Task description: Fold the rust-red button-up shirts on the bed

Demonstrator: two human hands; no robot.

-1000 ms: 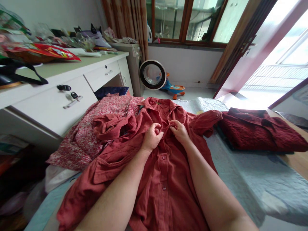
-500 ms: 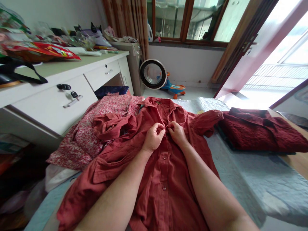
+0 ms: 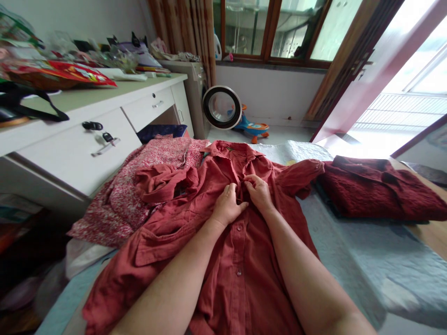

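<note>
A rust-red button-up shirt lies spread front side up, its collar at the far end and buttons along the front placket. My left hand is on the placket at chest height, its fingers curled at the cloth edge and its thumb stretched out across the strip. Just to the right, my right hand pinches the opposite front edge between thumb and fingers. The button or hole between the hands is hidden. Below them, two buttons show on the closed part of the placket.
Patterned red-and-white cloth lies under the shirt's left side. A folded dark red garment rests on the right of the pale blue bedding. A cluttered white desk stands left; beyond is a washing machine with its round door open.
My left hand has shifted slightly down from a pinch, its thumb now spread away from the fingers. My right hand has barely moved and keeps its pinch. The shirt lies as before.
</note>
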